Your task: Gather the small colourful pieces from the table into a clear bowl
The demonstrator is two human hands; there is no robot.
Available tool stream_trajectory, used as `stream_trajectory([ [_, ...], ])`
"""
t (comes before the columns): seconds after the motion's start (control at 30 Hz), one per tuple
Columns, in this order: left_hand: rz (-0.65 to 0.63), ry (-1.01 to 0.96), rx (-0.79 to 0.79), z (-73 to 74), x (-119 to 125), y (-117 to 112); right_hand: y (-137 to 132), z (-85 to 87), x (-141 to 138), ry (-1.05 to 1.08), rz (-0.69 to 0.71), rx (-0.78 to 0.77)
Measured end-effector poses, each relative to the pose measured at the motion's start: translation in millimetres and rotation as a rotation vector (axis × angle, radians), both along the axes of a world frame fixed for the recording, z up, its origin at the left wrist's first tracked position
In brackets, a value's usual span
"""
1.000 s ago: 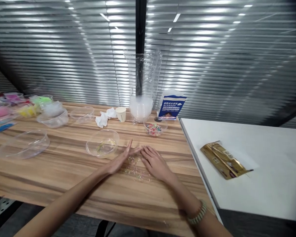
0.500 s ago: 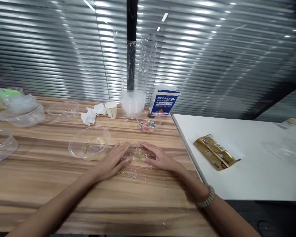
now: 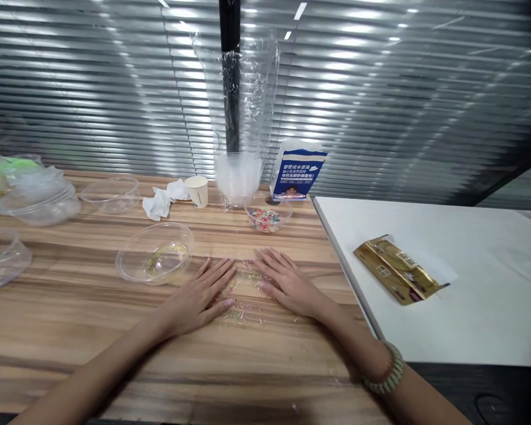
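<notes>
My left hand (image 3: 199, 298) lies flat on the wooden table with its fingers stretched out and apart. Opposite it, my right hand (image 3: 292, 283) rests palm down, fingers also spread. Between the two hands lie small, thin coloured bits (image 3: 241, 316), scattered loosely; they are too small to name for sure. Just beyond my left hand is a clear plastic bowl (image 3: 154, 254) with a yellowish ring of something inside. Past my right hand stands another clear bowl with multicoloured pieces (image 3: 265, 219) in it. Neither hand holds anything that I can see.
At the back are crumpled tissues (image 3: 158, 203), a paper cup (image 3: 197, 192), bagged stacked plastic bowls (image 3: 238, 180) and a blue-and-white paper bag (image 3: 298, 172). More clear containers (image 3: 39, 206) stand left. A gold wrapper (image 3: 400, 270) lies on the adjoining white table (image 3: 478, 319).
My hands have drawn slightly apart and their fingers have spread wider on the table. The scattered bits stay between them. The view has shifted a little.
</notes>
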State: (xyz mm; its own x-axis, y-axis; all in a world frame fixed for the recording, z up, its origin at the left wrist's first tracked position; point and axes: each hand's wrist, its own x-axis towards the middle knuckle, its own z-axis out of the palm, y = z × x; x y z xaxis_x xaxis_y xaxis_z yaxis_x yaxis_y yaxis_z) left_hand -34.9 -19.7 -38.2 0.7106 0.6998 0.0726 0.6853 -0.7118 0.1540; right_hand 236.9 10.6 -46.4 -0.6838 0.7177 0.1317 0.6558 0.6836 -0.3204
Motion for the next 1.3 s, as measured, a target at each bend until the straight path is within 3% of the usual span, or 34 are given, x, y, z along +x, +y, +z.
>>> stream_trajectory([
  [0.2,0.081,-0.011,0.035,-3.3,1.4,-0.4,-4.8,2.5,-1.5,-0.010,-0.026,0.010],
  [0.43,0.018,-0.026,0.025,0.1,7.6,-5.0,-11.6,3.4,-4.5,-0.029,0.007,0.028],
  [0.8,0.115,-0.097,-0.066,4.3,7.9,-4.4,-7.7,3.1,-3.1,0.071,-0.018,-0.035],
  [1.03,-0.021,-0.155,-0.066,7.6,8.5,-3.8,-1.2,0.9,2.0,0.217,-0.031,-0.038],
  [1.3,0.008,-0.109,-0.060,8.1,8.6,-3.0,-8.7,6.8,-0.9,0.267,-0.045,-0.049],
])
